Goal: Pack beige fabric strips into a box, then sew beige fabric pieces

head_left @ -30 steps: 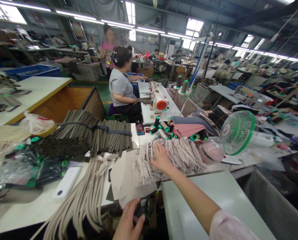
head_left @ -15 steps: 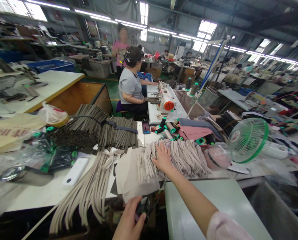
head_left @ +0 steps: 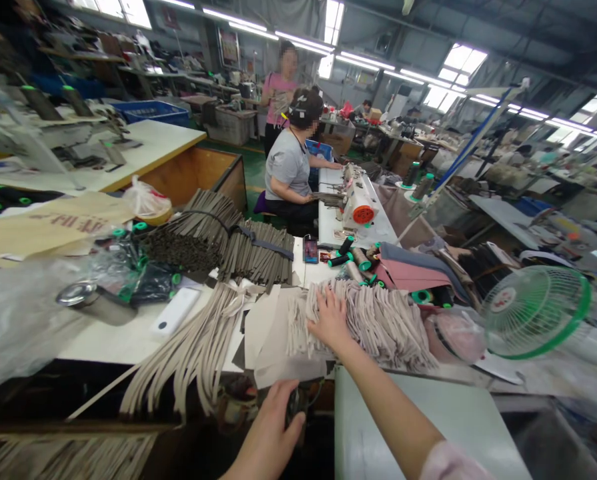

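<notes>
Two hands out, so L to R. Far left on the bench [head_left: 128, 343]: metal cup [head_left: 95, 301], white power bank [head_left: 174, 313], then long beige straps [head_left: 198, 353] draped over the front edge, ends dangling. Behind them, dark grey strip bundles [head_left: 228, 240] tied w/ a band.

Next, left hand [head_left: 273, 437], low, under the bench edge. Fingers are close together and curled onto a small dark object [head_left: 294, 405]. It's touching for sure, but I can't tell if it's a real grip, or what the thing is; too shadowed.

Then right hand [head_left: 331, 320], arm stretched, palm down on the pile of short beige strips [head_left: 383, 323]. Fingers spread, pressing flat, nothing pinched. Pile sits mid-bench, loose beige sheets [head_left: 265, 327] just beside it on the left, thread spools [head_left: 358, 259] & pink fabric [head_left: 403, 272] behind. Further right: green fan [head_left: 533, 310], near the pile's far end.

Risk, imo: pile's loose & fanned out close to the front edge, so a sideways drag from that flat palm could shove strips off beside the grey-green table [head_left: 413, 427]. Dangling straps could snag the low wrist. Fan, if running, could lift the sheets.
</notes>
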